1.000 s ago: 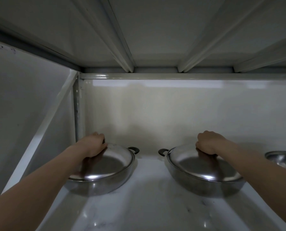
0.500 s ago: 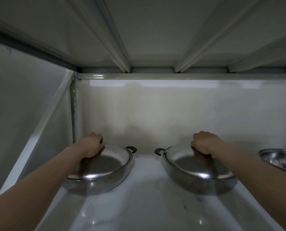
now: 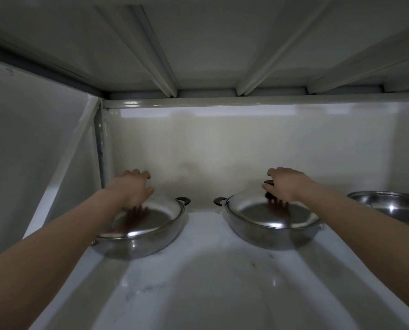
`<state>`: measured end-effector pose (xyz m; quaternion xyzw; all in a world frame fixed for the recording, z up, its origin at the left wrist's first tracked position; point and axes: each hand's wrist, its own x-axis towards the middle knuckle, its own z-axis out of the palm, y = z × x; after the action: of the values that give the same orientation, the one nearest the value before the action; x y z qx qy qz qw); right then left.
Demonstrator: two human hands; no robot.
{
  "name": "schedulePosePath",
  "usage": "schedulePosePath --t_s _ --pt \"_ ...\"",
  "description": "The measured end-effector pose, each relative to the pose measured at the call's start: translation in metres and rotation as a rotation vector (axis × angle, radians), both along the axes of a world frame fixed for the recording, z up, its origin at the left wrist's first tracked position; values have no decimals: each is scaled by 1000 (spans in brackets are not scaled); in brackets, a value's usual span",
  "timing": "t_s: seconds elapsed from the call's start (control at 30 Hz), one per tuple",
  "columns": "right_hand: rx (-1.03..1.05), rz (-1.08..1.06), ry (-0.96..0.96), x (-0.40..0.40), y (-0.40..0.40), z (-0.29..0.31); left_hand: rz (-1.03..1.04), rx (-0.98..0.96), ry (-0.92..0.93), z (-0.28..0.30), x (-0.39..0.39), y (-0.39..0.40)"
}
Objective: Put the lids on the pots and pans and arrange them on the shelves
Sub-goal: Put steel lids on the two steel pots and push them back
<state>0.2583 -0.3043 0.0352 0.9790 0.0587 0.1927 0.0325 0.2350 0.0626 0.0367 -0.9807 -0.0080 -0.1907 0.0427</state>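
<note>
Two steel pans stand side by side on the white shelf [image 3: 210,277], each with a domed steel lid on it. My left hand [image 3: 134,186] hovers just above the left pan's lid [image 3: 155,215], fingers spread, holding nothing; the lid's knob is hidden under it. The left pan [image 3: 136,246] has a black side handle [image 3: 184,200]. My right hand [image 3: 288,184] is over the right pan's lid [image 3: 265,215], fingers loosened around the dark knob [image 3: 268,183], which shows beside the fingertips. The right pan [image 3: 253,236] has a black handle [image 3: 219,200] too.
A third steel pan with a lid [image 3: 389,208] sits at the far right of the same shelf. The upper shelf's ribbed underside [image 3: 198,55] hangs low overhead. A metal upright [image 3: 101,148] and the side wall close off the left; the back wall is close behind the pans.
Both hands were closed on the lid knobs; now they have lifted off with fingers spread. The pans sit where they were, and the view has tilted slightly.
</note>
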Motion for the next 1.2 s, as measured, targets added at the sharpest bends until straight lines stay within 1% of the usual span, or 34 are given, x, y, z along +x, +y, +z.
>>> schedulePosePath --t_s 0.2,0.37,0.53,0.7,0.83,1.0,1.2 --pt "73 95 23 -38 -29 12 -77 -38 2 9 -26 -43" --pt "103 110 43 -75 -89 20 -119 -97 3 10 -58 -102" --pt "65 82 58 -122 -182 22 -200 -140 -13 5 -96 -196" --pt "-13 31 147 -170 -278 17 -308 -159 83 1 -126 -306" --pt "-5 -7 214 -195 -336 15 -338 -148 123 -3 -136 -377" --pt "35 -46 277 -209 -374 7 -438 -127 151 -12 -139 -439" --pt "64 -67 300 -205 -389 -15 -581 -92 190 -27 -128 -500"
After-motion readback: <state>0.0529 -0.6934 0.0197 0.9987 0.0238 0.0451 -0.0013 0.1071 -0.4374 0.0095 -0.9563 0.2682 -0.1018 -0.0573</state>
